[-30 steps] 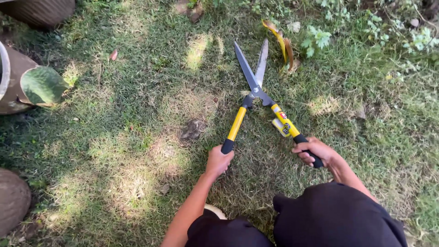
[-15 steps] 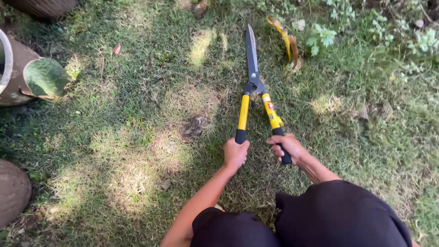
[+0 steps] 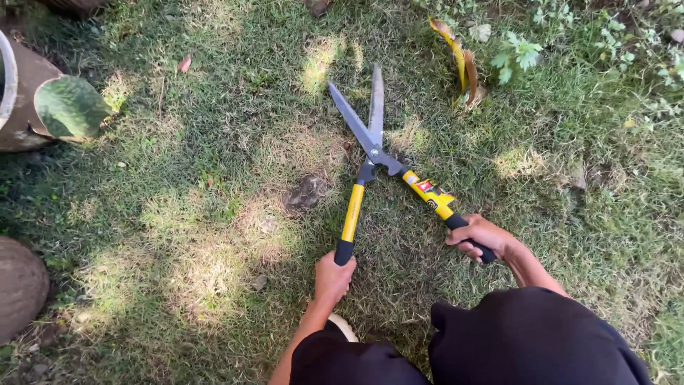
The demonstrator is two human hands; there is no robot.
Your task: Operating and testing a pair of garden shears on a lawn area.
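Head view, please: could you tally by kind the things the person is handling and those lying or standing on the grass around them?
Hedge shears, one handle in the left hand, the other in the right hand: 1
Clay pots: 2, one at the left edge, one lower left
Yellowed curled leaf: 1
Small reddish leaf: 1
Total: 5

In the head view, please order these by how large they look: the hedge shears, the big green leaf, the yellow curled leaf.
1. hedge shears
2. big green leaf
3. yellow curled leaf; it lies farther away, so this place is unsure.
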